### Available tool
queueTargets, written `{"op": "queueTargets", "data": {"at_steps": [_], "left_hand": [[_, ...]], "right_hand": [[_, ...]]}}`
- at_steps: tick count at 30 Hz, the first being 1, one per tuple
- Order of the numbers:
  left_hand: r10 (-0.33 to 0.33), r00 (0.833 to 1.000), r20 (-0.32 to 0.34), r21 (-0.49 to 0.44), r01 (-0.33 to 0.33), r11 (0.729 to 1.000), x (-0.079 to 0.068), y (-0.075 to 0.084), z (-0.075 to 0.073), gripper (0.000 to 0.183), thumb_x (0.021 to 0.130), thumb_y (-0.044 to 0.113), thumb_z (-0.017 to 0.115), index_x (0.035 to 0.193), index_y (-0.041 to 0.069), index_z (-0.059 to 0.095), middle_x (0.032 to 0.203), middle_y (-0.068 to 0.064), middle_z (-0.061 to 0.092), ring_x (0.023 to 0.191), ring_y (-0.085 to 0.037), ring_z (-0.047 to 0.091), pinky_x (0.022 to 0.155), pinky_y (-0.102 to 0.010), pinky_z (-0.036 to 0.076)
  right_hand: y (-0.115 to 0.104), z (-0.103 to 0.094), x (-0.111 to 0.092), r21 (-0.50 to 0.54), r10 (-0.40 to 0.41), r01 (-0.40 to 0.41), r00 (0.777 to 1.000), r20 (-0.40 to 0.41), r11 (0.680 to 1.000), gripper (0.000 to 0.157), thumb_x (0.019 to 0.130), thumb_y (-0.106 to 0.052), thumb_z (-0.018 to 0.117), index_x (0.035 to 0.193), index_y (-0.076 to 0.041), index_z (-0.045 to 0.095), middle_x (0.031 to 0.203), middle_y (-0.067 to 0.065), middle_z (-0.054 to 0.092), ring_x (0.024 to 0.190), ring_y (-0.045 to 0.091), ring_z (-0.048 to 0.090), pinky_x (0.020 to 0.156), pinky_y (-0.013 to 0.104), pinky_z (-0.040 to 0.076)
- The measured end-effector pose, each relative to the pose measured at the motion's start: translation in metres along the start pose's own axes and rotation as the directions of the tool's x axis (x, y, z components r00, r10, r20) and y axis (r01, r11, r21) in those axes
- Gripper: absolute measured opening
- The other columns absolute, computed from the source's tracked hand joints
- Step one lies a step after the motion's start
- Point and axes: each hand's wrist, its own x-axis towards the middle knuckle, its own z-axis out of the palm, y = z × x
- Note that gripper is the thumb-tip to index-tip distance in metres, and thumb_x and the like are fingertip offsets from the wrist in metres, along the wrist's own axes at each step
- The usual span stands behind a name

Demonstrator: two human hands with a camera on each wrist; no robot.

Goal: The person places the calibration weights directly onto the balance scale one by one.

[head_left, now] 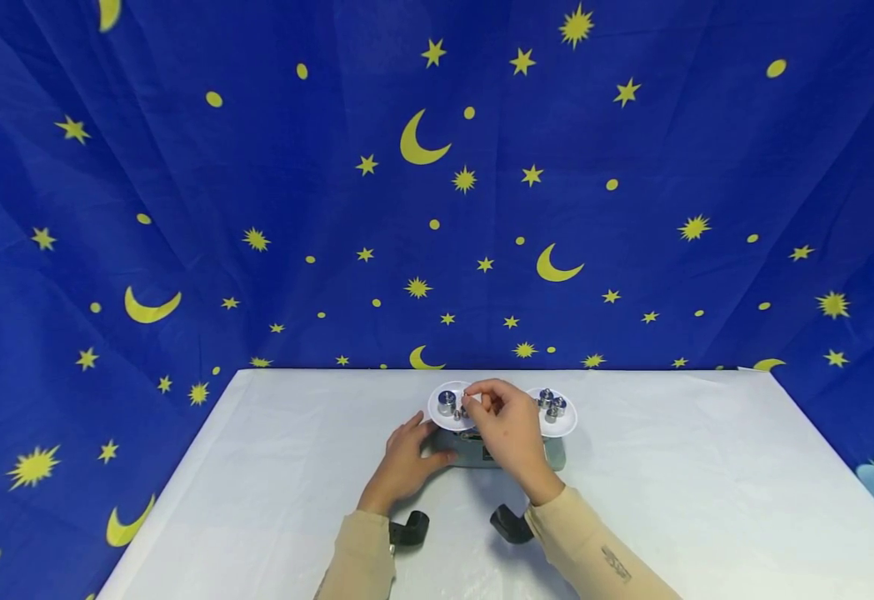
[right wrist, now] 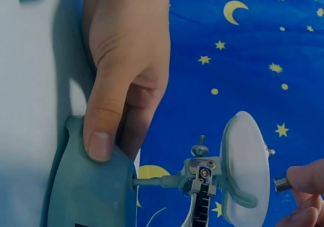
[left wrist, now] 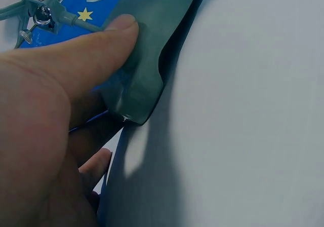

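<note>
A balance scale with a grey-green base (head_left: 474,452) stands on the table. My left hand (head_left: 405,461) grips the base's left end, thumb on the front face and the other fingers behind it, as the left wrist view shows. Over the left white pan (head_left: 435,419), my right hand (head_left: 511,433) pinches a small metal cylinder weight (right wrist: 281,183) between thumb and fingertips, just off the pan's surface. A larger weight (head_left: 446,402) and a small weight (head_left: 457,415) sit on that pan. On the right pan (head_left: 568,427) several metal weights (head_left: 554,407) stand together.
The table (head_left: 706,483) has a white cover. Behind and at the sides hangs a blue cloth (head_left: 481,217) with yellow moons and stars. Black wrist mounts (head_left: 410,528) stick out by both sleeves, near the table surface in front of the scale.
</note>
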Motion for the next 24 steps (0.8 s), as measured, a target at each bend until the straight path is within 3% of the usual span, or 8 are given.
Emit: {"op": "queueTargets", "data": {"at_steps": [9, 24], "left_hand": [[0.002, 1.0, 0.0, -0.006, -0.002, 1.0, 0.0, -0.0006, 0.0, 0.061, 0.088, 0.03, 0.078, 0.139, 0.003, 0.059, 0.147, -0.021, 0.051, 0.144, -0.043, 0.033, 0.117, -0.066, 0.02], [0.004, 1.0, 0.006, -0.01, -0.004, 1.0, 0.0005, -0.0001, -0.0004, 0.062, 0.088, 0.031, 0.077, 0.139, 0.003, 0.058, 0.147, -0.021, 0.051, 0.144, -0.043, 0.033, 0.117, -0.065, 0.02]], "right_hand": [[-0.0014, 0.0047, 0.0019, -0.066, -0.032, 0.031, 0.999, -0.015, 0.997, 0.006, 0.085, -0.01, 0.076, 0.088, -0.004, 0.075, 0.063, -0.005, 0.051, 0.056, 0.01, 0.047, 0.05, 0.021, 0.038], [-0.0012, 0.008, 0.0022, -0.161, -0.097, 0.088, 0.994, -0.043, 0.983, 0.004, 0.085, -0.009, 0.076, 0.088, -0.006, 0.077, 0.065, -0.007, 0.052, 0.055, 0.008, 0.047, 0.052, 0.024, 0.039]]}}
